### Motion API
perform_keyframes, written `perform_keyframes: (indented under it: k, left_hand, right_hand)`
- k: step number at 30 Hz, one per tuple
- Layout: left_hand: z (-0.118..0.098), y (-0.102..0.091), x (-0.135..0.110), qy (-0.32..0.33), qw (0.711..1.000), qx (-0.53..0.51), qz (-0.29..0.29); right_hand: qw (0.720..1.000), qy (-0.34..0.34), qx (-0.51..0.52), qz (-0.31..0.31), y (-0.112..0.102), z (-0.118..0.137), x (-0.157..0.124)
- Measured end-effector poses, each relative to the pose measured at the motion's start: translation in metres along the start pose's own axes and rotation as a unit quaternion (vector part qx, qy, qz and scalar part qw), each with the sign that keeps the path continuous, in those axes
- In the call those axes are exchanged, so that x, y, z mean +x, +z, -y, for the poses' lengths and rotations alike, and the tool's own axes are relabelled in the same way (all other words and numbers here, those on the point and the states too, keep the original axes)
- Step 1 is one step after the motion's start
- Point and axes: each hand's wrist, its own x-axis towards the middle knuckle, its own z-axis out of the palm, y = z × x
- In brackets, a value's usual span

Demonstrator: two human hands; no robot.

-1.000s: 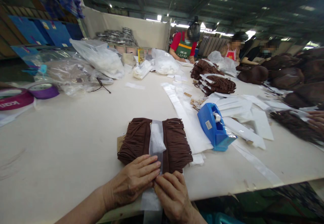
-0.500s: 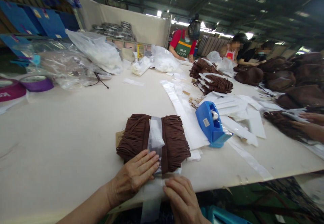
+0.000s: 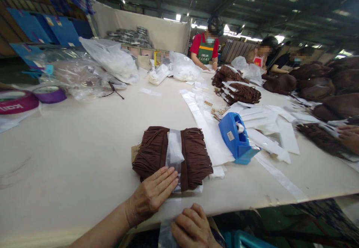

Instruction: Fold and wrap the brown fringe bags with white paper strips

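Note:
A bundle of brown cord (image 3: 193, 158) lies near the table's front edge, wrapped across its middle by a white translucent strip (image 3: 174, 149). My left hand (image 3: 153, 194) lies flat on the bundle's near edge, fingers stretched out and pressing on the strip. My right hand (image 3: 193, 227) is below the table edge, its fingers curled on the strip's hanging end (image 3: 165, 233). A blue tape dispenser (image 3: 237, 138) stands just right of the bundle.
White strips (image 3: 207, 128) and paper pieces lie right of the bundle. More brown bundles (image 3: 238, 91) sit farther back. Plastic bags (image 3: 112, 59) and tape rolls (image 3: 49, 94) are at the left. Another person's hand (image 3: 349, 138) works at the right; several people sit at the far end.
My right hand has slid back from the bundle's edge to below the table edge, drawing the strip's end toward me. My left hand stays flat on the bundle.

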Motion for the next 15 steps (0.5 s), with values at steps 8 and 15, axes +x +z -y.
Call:
perform_keyframes:
  k: [8, 15]
  left_hand:
    - [-0.001, 0.005, -0.001, 0.000, 1.000, 0.011, 0.007]
    - [-0.003, -0.005, 0.010, -0.014, 1.000, 0.000, -0.001]
  right_hand:
    - [0.993, 0.065, 0.091, 0.040, -0.002, 0.013, -0.016]
    - [0.989, 0.071, 0.120, 0.044, -0.008, 0.009, -0.014]
